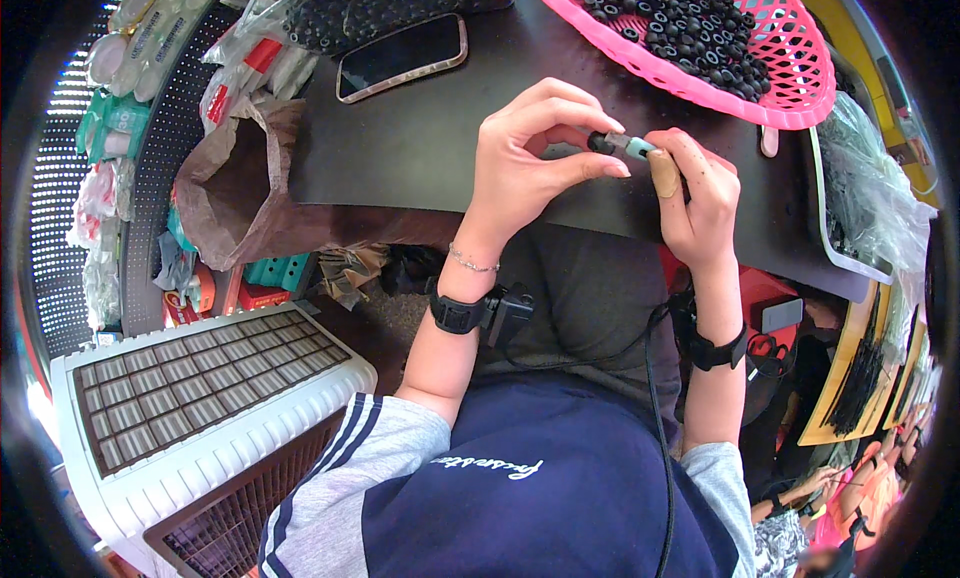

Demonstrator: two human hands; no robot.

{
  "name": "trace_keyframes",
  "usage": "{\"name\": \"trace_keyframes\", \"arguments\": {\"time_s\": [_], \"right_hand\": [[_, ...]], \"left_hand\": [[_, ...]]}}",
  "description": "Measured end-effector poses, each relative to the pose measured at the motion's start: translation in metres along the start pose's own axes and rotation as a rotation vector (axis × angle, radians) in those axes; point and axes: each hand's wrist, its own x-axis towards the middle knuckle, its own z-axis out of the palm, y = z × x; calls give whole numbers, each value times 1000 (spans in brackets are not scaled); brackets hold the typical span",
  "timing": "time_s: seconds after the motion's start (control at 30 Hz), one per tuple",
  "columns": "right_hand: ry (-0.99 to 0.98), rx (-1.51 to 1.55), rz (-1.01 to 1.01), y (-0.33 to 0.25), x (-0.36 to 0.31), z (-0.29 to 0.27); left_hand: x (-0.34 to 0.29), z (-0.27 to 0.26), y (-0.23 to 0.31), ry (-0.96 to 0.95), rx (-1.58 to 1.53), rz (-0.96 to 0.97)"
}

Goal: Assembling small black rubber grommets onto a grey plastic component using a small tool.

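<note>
Above the near edge of the dark table, my two hands meet at a small pen-like piece (632, 146) with a black end, a grey middle and a light-blue part. My left hand (530, 158) pinches its black end between thumb and fingers. From the other side, my right hand (700, 193) grips the light-blue end with bent fingers; a tan wrap covers one finger. Beyond them, a pink plastic basket (805, 68) holds many small black ring-like parts (690, 33). Whether the piece is one part or two joined is too small to tell.
A phone (400, 60) lies on the table beside a clear container of black parts (400, 8). An open brown bag (235, 193) hangs at the left edge. A white air cooler (225, 408) stands lower left. Clear plastic bags (870, 168) lie at the right.
</note>
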Motion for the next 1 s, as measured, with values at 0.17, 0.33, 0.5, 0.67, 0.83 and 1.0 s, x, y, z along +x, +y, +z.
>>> {"name": "trace_keyframes", "arguments": {"time_s": [0.17,0.33,0.5,0.67,0.83,1.0], "right_hand": [[-9,2,-15,1,-1,0],[18,10,16,-1,-1,0],[106,-10,23,1,-1,1],[114,-13,22,2,-2,2],[109,-21,49,2,0,1],[118,-6,27,3,0,0]], "left_hand": [[0,1,0,23,-29,-6],[0,2,-2,34,-43,-5],[0,3,-2,33,-108,-44],[-1,2,-2,7,-92,-57],[-1,2,6,119,-32,-144],[36,-35,60,198,478,34]]}}
